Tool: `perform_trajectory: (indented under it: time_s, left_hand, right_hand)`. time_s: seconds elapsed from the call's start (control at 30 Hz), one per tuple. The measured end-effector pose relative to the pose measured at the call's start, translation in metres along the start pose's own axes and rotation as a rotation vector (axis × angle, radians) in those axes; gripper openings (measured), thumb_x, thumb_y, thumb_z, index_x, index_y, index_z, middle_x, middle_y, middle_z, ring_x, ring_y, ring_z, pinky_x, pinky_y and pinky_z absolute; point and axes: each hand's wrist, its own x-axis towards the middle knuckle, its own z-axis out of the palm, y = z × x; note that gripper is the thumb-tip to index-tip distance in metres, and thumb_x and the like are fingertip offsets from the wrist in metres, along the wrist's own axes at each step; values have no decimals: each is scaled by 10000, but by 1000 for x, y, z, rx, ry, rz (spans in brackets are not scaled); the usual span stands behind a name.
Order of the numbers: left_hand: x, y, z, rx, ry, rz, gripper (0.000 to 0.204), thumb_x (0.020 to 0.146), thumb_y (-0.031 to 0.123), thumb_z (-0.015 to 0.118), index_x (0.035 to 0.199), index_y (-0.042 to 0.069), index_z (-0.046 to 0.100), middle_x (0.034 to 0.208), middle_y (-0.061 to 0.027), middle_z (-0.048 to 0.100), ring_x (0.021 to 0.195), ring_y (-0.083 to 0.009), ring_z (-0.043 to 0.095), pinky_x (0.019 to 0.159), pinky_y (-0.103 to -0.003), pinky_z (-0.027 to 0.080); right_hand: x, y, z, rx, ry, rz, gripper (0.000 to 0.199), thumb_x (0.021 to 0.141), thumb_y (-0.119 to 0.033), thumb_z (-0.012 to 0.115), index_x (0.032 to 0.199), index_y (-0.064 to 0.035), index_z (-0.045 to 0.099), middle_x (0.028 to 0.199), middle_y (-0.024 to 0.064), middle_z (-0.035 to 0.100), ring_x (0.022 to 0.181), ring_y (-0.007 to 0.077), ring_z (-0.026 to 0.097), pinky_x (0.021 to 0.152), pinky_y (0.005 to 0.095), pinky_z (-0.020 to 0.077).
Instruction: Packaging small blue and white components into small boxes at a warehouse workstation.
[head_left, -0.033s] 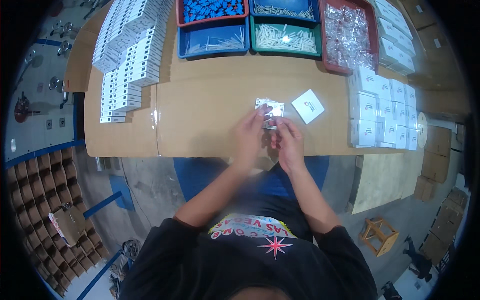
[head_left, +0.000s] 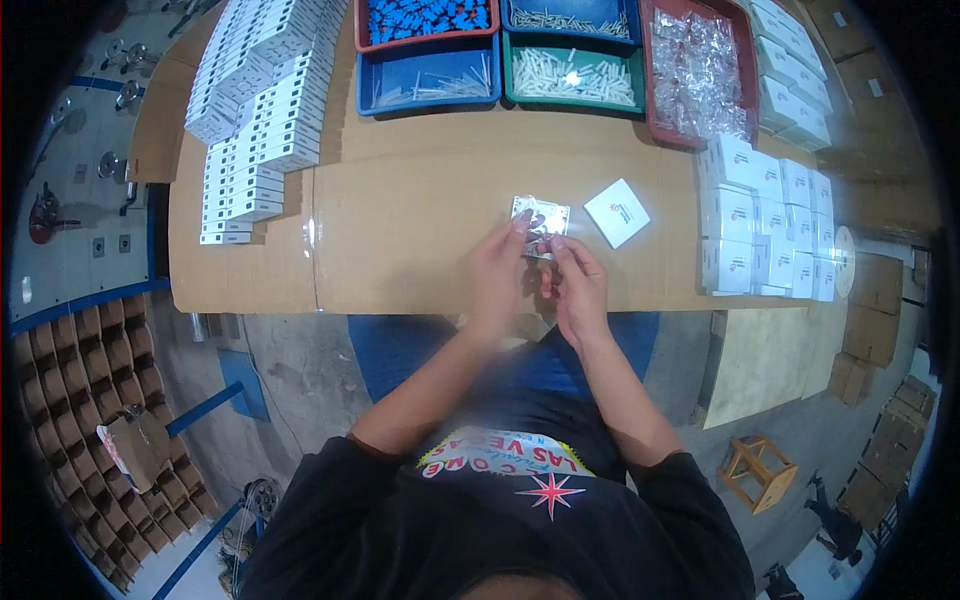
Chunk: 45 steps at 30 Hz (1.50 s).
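Observation:
Both hands are over the near part of the cardboard-covered table (head_left: 410,220). Between them is a small, flat, squarish, shiny silver-and-clear packet (head_left: 556,218). My left hand (head_left: 496,268) is closed on its left side, thumb and fingertips at the face. With thumb and fingers pinched together, my right hand (head_left: 580,285) grips its lower right edge. Glare and my fingers hide what the packet contains. Just right of it, a flat white square box (head_left: 617,213) with small print lies on the cardboard, touched by neither hand.
Stacked white boxes stand at left (head_left: 245,150) and right (head_left: 730,220). Along the back are a red tray of blue pieces (head_left: 425,48), a blue tray of clear sticks (head_left: 428,108), a green tray of white plugs (head_left: 575,105), a blue tray of screws (head_left: 570,38) and a red tray of clear packets (head_left: 690,140).

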Motion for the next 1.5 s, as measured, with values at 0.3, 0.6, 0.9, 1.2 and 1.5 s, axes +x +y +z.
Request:
perform_trajectory:
  time_s: [0.3,0.6,0.9,1.2,1.5]
  left_hand:
    - [4,-7,-28,78,2,74,194,1046,166,693,1116,-11,727,1056,-54,743,933,-83,658,871,-250,531]
    - [0,-9,-34,-76,-148,20,120,1065,114,637,1127,13,617,1092,-111,742,980,-169,720,823,-332,622]
    - [5,-21,-45,16,-157,3,206,1086,149,602,1218,-7,635,1046,-105,730,937,-162,718,817,-326,630]
    - [17,-26,-46,85,-130,64,214,1099,204,598,1134,10,682,897,-28,669,819,-119,665,759,-282,564]
    - [30,-20,-41,74,-120,83,200,1102,204,596,1090,15,662,898,-30,653,784,-136,672,734,-276,569]
  right_hand:
    - [72,-50,-10,-580,70,-571,201,1053,-165,663,1167,-5,707,966,40,734,746,100,634,659,259,518]
    - [252,-141,35,-1394,-99,-909,212,936,-206,735,1062,-37,758,1028,240,747,980,418,720,844,475,567]
    - [287,-123,37,-1650,-1,-764,181,862,-195,770,975,-54,774,978,219,758,964,431,717,854,508,571]
    - [276,-132,38,-1528,-138,-738,183,878,-143,726,1041,-85,784,943,173,762,902,395,729,828,498,582]
    - [271,-133,53,-1659,-140,-919,126,890,-121,708,995,-91,771,1039,163,685,1046,380,683,845,501,563]
